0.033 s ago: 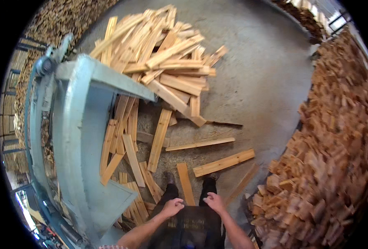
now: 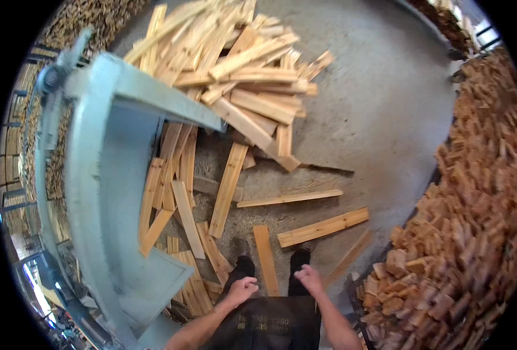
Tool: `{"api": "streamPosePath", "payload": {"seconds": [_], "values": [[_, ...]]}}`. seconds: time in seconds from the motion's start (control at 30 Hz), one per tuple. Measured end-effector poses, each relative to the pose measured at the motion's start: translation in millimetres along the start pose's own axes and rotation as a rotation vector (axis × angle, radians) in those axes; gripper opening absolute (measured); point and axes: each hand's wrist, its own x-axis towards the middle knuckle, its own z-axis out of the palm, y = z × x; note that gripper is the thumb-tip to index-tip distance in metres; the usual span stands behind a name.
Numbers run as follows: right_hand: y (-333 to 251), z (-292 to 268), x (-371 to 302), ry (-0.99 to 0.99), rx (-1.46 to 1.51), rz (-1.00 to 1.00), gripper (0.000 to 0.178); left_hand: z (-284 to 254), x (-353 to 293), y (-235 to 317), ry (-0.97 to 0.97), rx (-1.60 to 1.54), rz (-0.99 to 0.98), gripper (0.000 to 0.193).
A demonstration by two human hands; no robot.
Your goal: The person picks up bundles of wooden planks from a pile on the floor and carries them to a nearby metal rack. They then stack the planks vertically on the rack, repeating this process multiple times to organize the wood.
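Both my bare hands hang low in front of my dark apron [image 2: 276, 329], holding nothing. My left hand [image 2: 242, 289] is curled into a loose fist above my left shoe [image 2: 244, 263]. My right hand [image 2: 310, 278] has its fingers loosely apart above my right shoe [image 2: 299, 258]. A short pale wooden plank [image 2: 265, 259] lies on the concrete floor between my feet. Another plank [image 2: 322, 227] lies crosswise just ahead to the right, with a thin strip [image 2: 289, 198] beyond it.
A large pile of pale planks [image 2: 241, 70] covers the floor ahead. A light blue metal machine frame [image 2: 101, 192] stands at my left with planks lying under and beside it. A high heap of small brown wood blocks [image 2: 474, 233] fills the right side. Grey concrete floor [image 2: 381, 116] stretches between them.
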Motion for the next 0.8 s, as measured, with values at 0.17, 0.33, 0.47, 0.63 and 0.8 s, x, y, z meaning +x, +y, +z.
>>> {"api": "streamPosePath", "payload": {"seconds": [0.17, 0.33, 0.47, 0.63, 0.8], "values": [[54, 11, 156, 0.361, 0.612, 0.389, 0.043, -29, 140, -53, 0.23, 0.203, 0.232, 0.044], [120, -1, 312, 0.503, 1.121, 0.281, 0.019, -62, 320, 2, 0.279, 0.721, 0.637, 0.07], [140, -6, 316, 0.345, 1.132, 0.152, 0.029, -58, 410, 35, 0.287, 0.896, 0.65, 0.047], [77, 15, 283, 0.298, 0.941, 0.094, 0.038, -36, 407, 36, -0.145, 0.767, 0.343, 0.021], [11, 76, 258, 0.179, 1.288, 0.048, 0.048, 22, 315, -18, -0.003, 0.654, 0.621, 0.044]]}}
